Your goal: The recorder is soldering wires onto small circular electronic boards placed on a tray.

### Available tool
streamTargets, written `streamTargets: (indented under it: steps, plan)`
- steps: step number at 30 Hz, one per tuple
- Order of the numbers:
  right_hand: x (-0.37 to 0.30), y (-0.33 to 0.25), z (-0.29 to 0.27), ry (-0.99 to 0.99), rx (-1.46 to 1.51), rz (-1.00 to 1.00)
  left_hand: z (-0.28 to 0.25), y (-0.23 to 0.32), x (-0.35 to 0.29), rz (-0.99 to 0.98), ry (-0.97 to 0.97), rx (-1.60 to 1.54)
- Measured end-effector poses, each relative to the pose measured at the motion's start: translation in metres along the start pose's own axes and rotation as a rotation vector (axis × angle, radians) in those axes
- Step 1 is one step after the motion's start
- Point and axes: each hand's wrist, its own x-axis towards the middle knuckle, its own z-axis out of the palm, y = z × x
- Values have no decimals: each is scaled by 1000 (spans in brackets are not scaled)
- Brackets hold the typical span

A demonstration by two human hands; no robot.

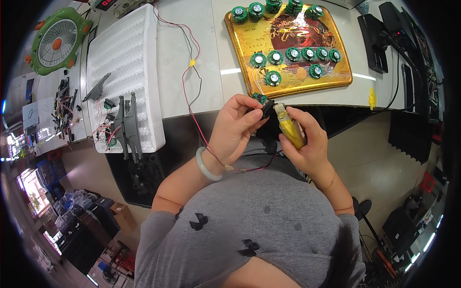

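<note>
My left hand is closed with thumb and fingers pinching a small black part at the table's front edge. A small green circuit board sits just beyond those fingertips, with pale thin wires running from it toward the tray. My right hand is wrapped around a yellow, bottle-like tool with a pale tip. That tip is close beside the black part; whether they touch I cannot tell. Red and black wires pass over my left wrist and across my lap.
A golden tray carries several round green circuit boards with silver centres. On the left, a white foam tray bears dark grey plastic parts and wires. A green fan stands farther left; a black stand is at right.
</note>
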Motion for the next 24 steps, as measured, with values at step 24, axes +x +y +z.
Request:
streamTargets:
  steps: [24]
  plan:
    - [27, 6, -27, -514, 282, 172, 0, 5, -5, 50, -1, 487]
